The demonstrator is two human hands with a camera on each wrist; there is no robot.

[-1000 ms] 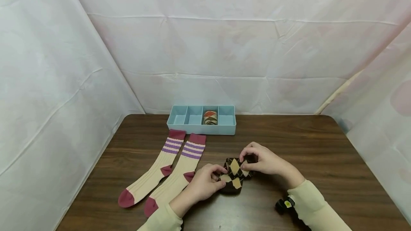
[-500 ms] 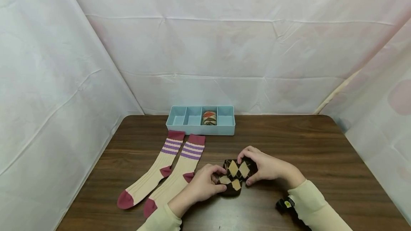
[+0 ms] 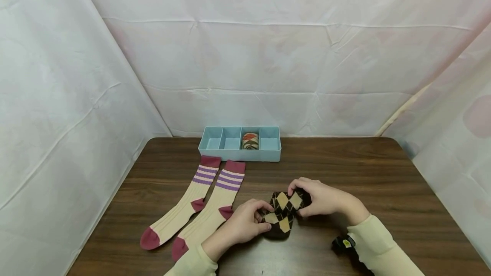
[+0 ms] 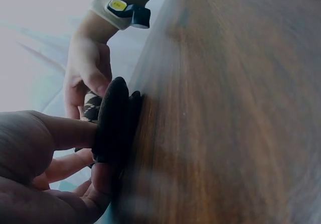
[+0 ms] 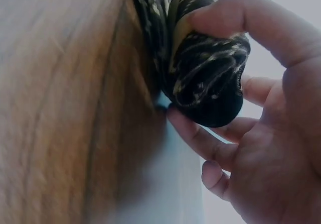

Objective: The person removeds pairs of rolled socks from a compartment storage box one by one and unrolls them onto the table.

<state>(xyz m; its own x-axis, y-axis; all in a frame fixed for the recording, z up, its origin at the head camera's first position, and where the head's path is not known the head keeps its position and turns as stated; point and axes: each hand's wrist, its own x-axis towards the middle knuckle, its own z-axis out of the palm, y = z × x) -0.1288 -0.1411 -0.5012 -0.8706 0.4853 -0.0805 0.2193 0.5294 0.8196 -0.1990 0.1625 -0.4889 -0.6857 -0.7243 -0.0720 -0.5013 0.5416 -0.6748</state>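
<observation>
A black pair of argyle socks with tan diamonds lies folded into a compact bundle at the front middle of the table. My left hand pinches the bundle's near left edge between thumb and fingers. Around the right, rolled end, my right hand curls its thumb and fingers. The right wrist view shows that end as a spiral roll, with the thumb and fingers on opposite sides. Dark folded layers stand at the left fingertips in the left wrist view.
Two cream socks with maroon toes and purple stripes lie flat at the left. Behind them sits a light blue divided box, a rolled argyle sock in its third compartment. A pale curtain surrounds the table.
My right hand has shifted its hold from the top of the bundle to around its right end. The sock bundle has moved slightly right and nearer. The left hand keeps its grip.
</observation>
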